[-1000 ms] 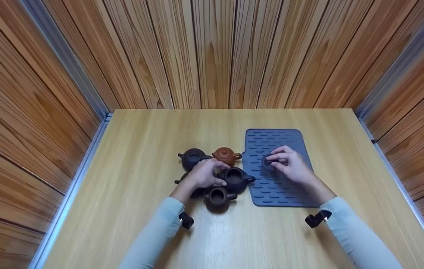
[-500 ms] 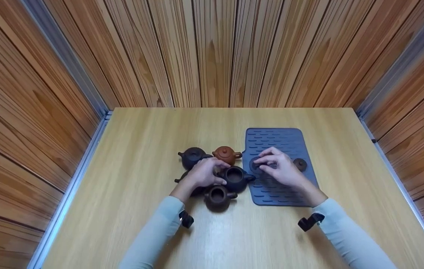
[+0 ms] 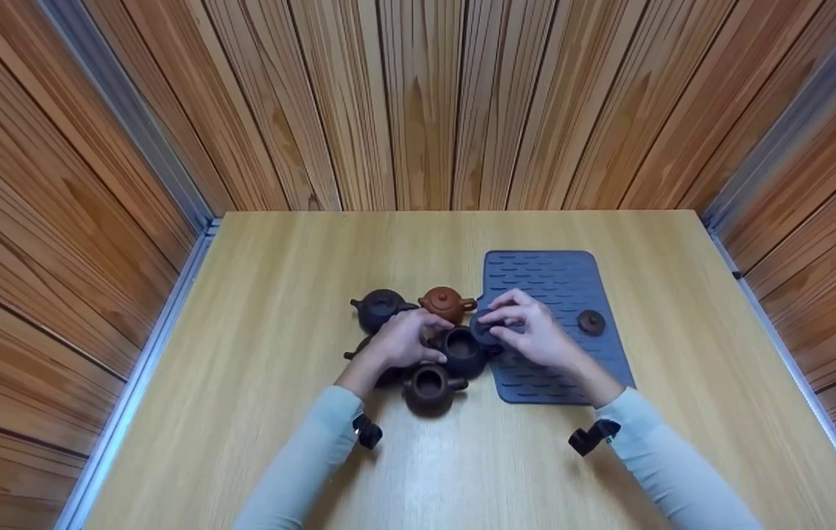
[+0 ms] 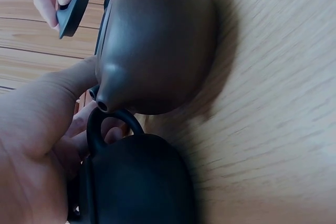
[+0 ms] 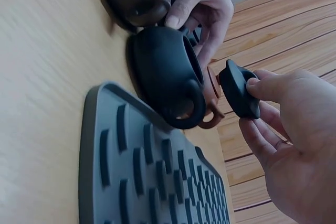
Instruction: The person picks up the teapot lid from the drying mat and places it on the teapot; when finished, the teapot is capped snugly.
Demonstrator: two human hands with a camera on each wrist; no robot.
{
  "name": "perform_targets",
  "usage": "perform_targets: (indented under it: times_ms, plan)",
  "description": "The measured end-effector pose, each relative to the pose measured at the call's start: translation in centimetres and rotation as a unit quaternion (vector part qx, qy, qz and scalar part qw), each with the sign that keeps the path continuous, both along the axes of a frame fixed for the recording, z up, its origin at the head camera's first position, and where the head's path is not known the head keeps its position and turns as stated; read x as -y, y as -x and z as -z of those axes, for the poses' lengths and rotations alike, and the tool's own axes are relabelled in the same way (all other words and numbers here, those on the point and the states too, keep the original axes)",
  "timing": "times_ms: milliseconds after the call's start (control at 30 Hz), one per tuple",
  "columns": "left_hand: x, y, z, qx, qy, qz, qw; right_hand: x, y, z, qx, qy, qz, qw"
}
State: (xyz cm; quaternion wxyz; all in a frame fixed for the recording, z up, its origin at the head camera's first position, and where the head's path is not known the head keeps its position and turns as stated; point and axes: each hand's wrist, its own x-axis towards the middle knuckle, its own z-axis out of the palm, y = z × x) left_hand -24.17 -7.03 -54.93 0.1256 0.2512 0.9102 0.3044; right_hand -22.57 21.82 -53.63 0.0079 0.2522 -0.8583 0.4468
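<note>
My right hand (image 3: 532, 335) pinches a dark teapot lid (image 5: 239, 90) by its knob, over the mat's left edge beside a lidless black teapot (image 5: 165, 69). In the right wrist view the lid is tilted and apart from that teapot's open rim. My left hand (image 3: 407, 338) holds the black teapot at its spout side, thumb against the body and fingers reaching round behind. A brown lidless teapot (image 3: 429, 390) stands just in front. Another dark teapot (image 4: 142, 182) lies beneath the left hand, mostly hidden in the head view.
A black lidded teapot (image 3: 377, 309) and a reddish-brown lidded teapot (image 3: 445, 303) stand behind the left hand. The grey ridged mat (image 3: 539, 269) lies to the right, with a small brown lid (image 3: 592, 322) on it. Wood-plank walls (image 3: 422, 103) enclose the table (image 3: 271, 294).
My right hand has carried the dark lid leftward from the mat's middle to the black teapot's side. The brown lid on the mat has come into view. The left hand stays put.
</note>
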Motion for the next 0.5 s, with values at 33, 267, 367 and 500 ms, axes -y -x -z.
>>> perform_targets:
  times_ms: [33, 267, 367, 500]
  plan:
    - [0.0, 0.0, 0.1, -0.002, -0.003, 0.001, 1.0000, 0.2, 0.0, 0.0, 0.002, 0.003, -0.003, 1.000]
    - [0.4, 1.1, 2.5, -0.046, -0.017, 0.013, 0.9987, 1.2, -0.3, 0.2, 0.003, 0.019, -0.021, 1.000]
    - [0.5, 1.8, 3.8, -0.058, -0.017, 0.016, 0.9980, 1.6, -0.4, 0.4, -0.001, 0.021, -0.024, 0.999]
    - [0.5, 1.8, 3.7, -0.057, -0.022, 0.018, 0.9980, 2.1, -0.4, 0.9, -0.004, 0.031, -0.023, 0.999]
